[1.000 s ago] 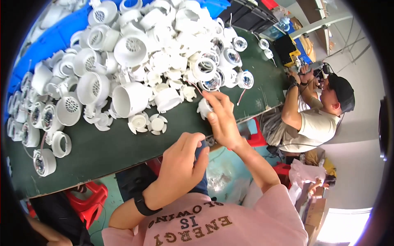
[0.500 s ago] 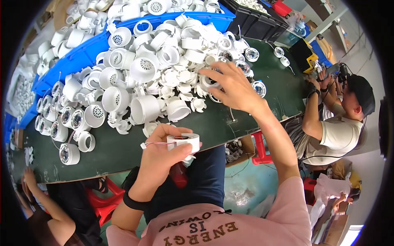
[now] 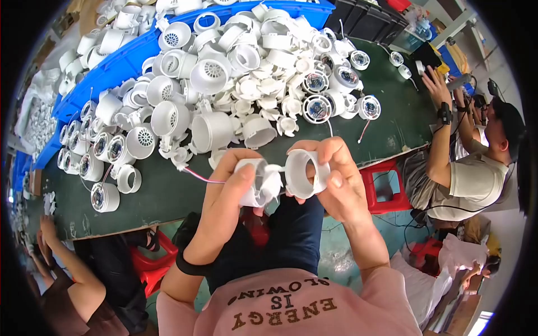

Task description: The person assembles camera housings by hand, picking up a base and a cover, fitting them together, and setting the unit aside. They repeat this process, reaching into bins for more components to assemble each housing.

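Over the table's near edge, my left hand [image 3: 221, 193] is closed around a white round plastic housing [image 3: 252, 191] with a thin red-and-white wire [image 3: 196, 176] trailing off to the left. Small curved white tabs stick out from its right side. Facing it, my right hand [image 3: 346, 193] grips a white hollow plastic ring [image 3: 298, 175], its opening turned toward the left. The two parts are very close together; whether they touch I cannot tell. Beyond my hands lies a heap of small white petal-shaped plastic pieces [image 3: 253, 89] and white cups with slotted ends [image 3: 210, 74].
Round units with circuit boards [image 3: 317, 108] lie on the dark green table [image 3: 151, 210] at right; several more [image 3: 105, 197] stand at left. Blue bins [image 3: 106, 75] and a black crate [image 3: 370, 22] line the back. Co-workers sit on both sides, one in a black cap [image 3: 509, 126].
My right hand has come back from the heap to my left hand, now with a white ring in it. My left hand has turned the housing. The view has shifted slightly.
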`<move>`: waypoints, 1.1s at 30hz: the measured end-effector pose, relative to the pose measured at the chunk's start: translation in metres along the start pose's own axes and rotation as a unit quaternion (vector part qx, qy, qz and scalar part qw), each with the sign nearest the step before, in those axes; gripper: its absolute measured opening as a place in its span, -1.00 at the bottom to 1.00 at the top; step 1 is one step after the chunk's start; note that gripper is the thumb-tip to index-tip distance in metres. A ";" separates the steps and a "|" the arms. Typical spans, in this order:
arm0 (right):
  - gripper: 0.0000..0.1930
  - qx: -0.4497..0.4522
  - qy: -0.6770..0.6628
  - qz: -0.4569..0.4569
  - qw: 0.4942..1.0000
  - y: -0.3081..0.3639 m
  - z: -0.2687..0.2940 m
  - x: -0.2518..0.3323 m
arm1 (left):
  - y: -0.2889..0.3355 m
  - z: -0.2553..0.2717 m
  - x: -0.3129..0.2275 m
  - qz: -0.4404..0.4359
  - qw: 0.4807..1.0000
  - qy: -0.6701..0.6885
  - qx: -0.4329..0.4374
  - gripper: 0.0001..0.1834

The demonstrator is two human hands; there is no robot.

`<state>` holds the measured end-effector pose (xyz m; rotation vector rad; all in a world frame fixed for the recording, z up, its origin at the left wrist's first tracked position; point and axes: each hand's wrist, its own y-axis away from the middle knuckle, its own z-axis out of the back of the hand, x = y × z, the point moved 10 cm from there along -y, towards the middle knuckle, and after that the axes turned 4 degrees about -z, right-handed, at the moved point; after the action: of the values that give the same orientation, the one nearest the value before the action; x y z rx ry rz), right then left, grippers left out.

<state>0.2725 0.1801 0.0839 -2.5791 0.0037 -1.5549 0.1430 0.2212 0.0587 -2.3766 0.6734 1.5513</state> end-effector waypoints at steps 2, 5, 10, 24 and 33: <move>-0.67 -0.038 0.179 0.073 0.980 0.001 -0.003 0.005 | 0.002 0.010 0.003 0.002 0.999 -0.035 -0.010 -0.68; -0.49 -0.023 0.279 0.148 0.949 0.009 -0.030 0.013 | 0.006 0.015 0.000 -0.016 0.995 -0.097 -0.019 -0.64; -0.43 0.041 0.417 0.182 0.889 0.009 -0.062 0.016 | 0.013 0.027 -0.011 -0.035 0.987 -0.149 -0.051 -0.48; -0.53 0.090 0.409 0.222 0.880 0.018 -0.088 0.000 | 0.028 0.024 -0.033 -0.146 0.965 -0.217 -0.014 -0.53; -0.60 0.056 0.318 0.203 0.924 0.022 -0.096 -0.014 | 0.043 0.015 -0.038 -0.209 0.951 -0.226 -0.014 -0.55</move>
<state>0.1827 0.1482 0.1136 -1.7276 0.4623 -2.0408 0.0969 0.1995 0.0897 -1.8983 0.0457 1.8052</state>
